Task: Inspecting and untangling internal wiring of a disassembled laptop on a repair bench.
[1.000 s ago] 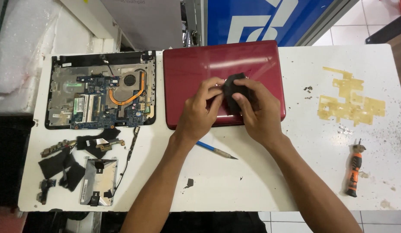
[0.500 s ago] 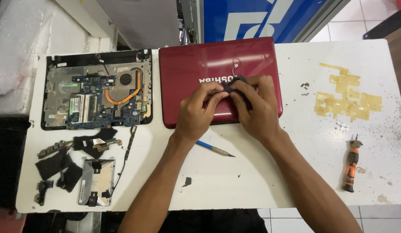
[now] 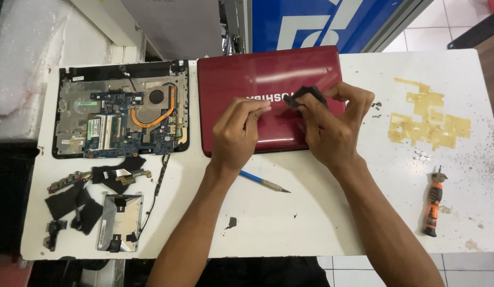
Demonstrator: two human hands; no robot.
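A red laptop lid (image 3: pixel 231 79) lies closed-side up on the white table (image 3: pixel 311 223). My right hand (image 3: pixel 332 125) pinches a small black, crumpled piece (image 3: pixel 305 95) just above the lid. My left hand (image 3: pixel 236 133) is over the lid's middle, fingers curled, fingertips close to the same black piece; whether it grips it I cannot tell. Left of the lid sits an opened laptop base (image 3: pixel 119 109) with a bare circuit board, fan and copper heat pipe.
A blue pencil (image 3: pixel 263 182) lies under my left wrist. Loose black parts, small boards and a metal drive caddy (image 3: pixel 119 220) fill the table's front left. An orange-handled screwdriver (image 3: pixel 433 204) lies at the right, near yellow tape residue (image 3: pixel 428 119).
The black piece looks smaller and more crumpled between my fingers. Both hands have shifted slightly up the lid, and my left hand has drawn a little apart from the right.
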